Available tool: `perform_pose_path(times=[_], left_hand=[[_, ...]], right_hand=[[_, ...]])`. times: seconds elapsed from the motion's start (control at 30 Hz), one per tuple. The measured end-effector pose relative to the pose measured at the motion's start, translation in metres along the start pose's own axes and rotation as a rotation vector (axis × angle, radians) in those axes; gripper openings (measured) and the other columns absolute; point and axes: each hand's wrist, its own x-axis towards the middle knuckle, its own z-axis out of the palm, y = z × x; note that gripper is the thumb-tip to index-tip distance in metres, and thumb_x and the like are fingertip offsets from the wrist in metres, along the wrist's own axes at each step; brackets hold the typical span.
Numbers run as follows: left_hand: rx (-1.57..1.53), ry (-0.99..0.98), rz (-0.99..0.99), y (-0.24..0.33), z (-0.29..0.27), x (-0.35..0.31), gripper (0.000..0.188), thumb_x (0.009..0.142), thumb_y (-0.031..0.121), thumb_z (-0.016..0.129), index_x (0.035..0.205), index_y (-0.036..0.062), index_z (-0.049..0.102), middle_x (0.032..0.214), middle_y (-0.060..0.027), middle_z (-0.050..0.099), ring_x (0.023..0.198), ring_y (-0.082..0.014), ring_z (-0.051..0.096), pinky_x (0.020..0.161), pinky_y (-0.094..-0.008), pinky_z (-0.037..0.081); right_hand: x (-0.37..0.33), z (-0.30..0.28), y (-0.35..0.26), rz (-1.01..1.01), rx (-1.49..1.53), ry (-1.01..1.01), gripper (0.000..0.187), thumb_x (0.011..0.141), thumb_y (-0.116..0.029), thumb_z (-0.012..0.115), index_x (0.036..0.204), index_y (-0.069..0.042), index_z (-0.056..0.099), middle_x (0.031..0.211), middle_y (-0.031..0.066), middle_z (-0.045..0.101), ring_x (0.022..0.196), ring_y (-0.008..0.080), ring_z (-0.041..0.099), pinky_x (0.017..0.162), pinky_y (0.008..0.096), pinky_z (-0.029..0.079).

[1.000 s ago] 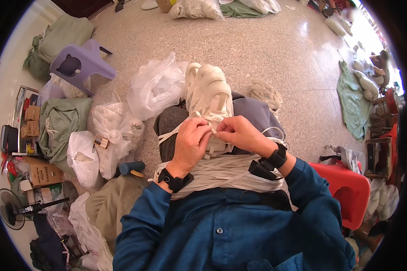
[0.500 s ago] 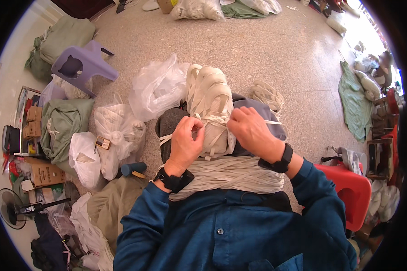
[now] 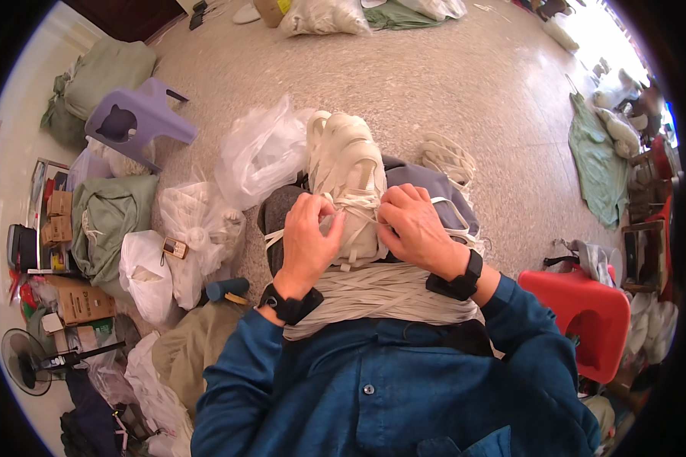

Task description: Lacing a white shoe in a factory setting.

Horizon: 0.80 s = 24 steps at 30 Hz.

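On my lap lies a stack of cream shoe uppers (image 3: pixel 341 141), one behind another, the nearest with its toe toward me. A flat cream shoelace (image 3: pixel 357 200) runs across its eyelets. My left hand (image 3: pixel 309 232) is closed at the left side of the opening, thumb and forefinger pinched on the lace, with an end hanging out to the left. At the right side my right hand (image 3: pixel 418 228) pinches the lace too, its fingertips partly hidden. A thick bundle of flat laces (image 3: pixel 381 297) lies across my lap, close to my waist.
More laced cream pieces (image 3: pixel 448 158) lie beyond my right knee. Left stand a purple stool (image 3: pixel 141 114), clear plastic bags (image 3: pixel 263 156), a white bag with a phone (image 3: pixel 174 247) on it, and a fan (image 3: pixel 27 362). A red stool (image 3: pixel 587 320) is close on my right.
My right hand has come down and slightly left, nearer the left hand. A lace loop now curves out to the right of it. The whole view has shifted slightly.
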Motion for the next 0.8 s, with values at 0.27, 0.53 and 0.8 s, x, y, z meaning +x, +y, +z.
perform_pose_path(times=[0.27,0.53,0.8], left_hand=[[0.381,-0.106,0.367,0.014,0.005,-0.005,0.018,0.077,0.014,0.078,0.088,0.0097,0.064,0.094,-0.0070,0.057,0.100,-0.0292,0.056,0.102,-0.0483,0.037],[0.521,-0.039,0.105,-0.027,-0.084,-0.038,0.007,0.088,0.012,0.069,0.088,0.0091,0.062,0.088,-0.0070,0.058,0.092,-0.0282,0.060,0.101,-0.0491,0.038],[0.730,0.020,-0.503,-0.132,-0.212,-0.168,0.012,0.084,0.011,0.071,0.082,0.0065,0.060,0.080,-0.0087,0.057,0.080,-0.0308,0.059,0.086,-0.0443,0.042]], right_hand=[[0.003,0.002,-0.008,0.048,-0.009,0.001,0.020,0.075,-0.014,0.075,0.082,-0.006,0.059,0.100,0.0097,0.056,0.102,0.0308,0.052,0.091,0.0428,0.039],[-0.006,0.002,-0.003,0.083,0.041,0.074,0.016,0.072,-0.011,0.071,0.081,-0.004,0.060,0.100,0.0115,0.058,0.100,0.0325,0.053,0.094,0.0438,0.040],[-0.007,0.005,-0.004,0.118,0.088,0.081,0.016,0.076,-0.007,0.071,0.085,-0.002,0.060,0.110,0.0113,0.060,0.107,0.0333,0.055,0.099,0.0436,0.039]])
